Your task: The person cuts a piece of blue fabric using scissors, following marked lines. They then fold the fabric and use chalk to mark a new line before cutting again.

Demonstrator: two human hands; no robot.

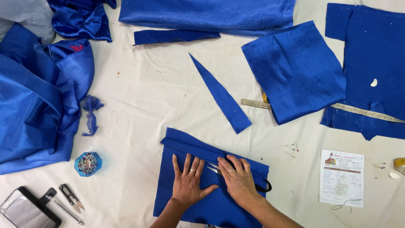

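Note:
My left hand [188, 181] lies flat, fingers spread, on a folded piece of blue fabric [185, 145] at the near edge of the table. Beside it, my right hand [238, 179] rests on the same fabric over a pair of scissors [214, 169]; the blades stick out toward the left hand and a black handle loop [266, 185] shows at the right. Whether the right hand grips the scissors or only presses on them is unclear. A long pointed blue offcut [221, 97] lies just beyond the folded piece.
Heaped blue cloth [38, 101] fills the left side; more blue pieces [295, 69] and a measuring tape [363, 110] lie at the right. A blue pin holder [87, 164], thread snips [71, 196], a pen, a phone [25, 209], loose pins [289, 147] and a printed paper [342, 177] are nearby.

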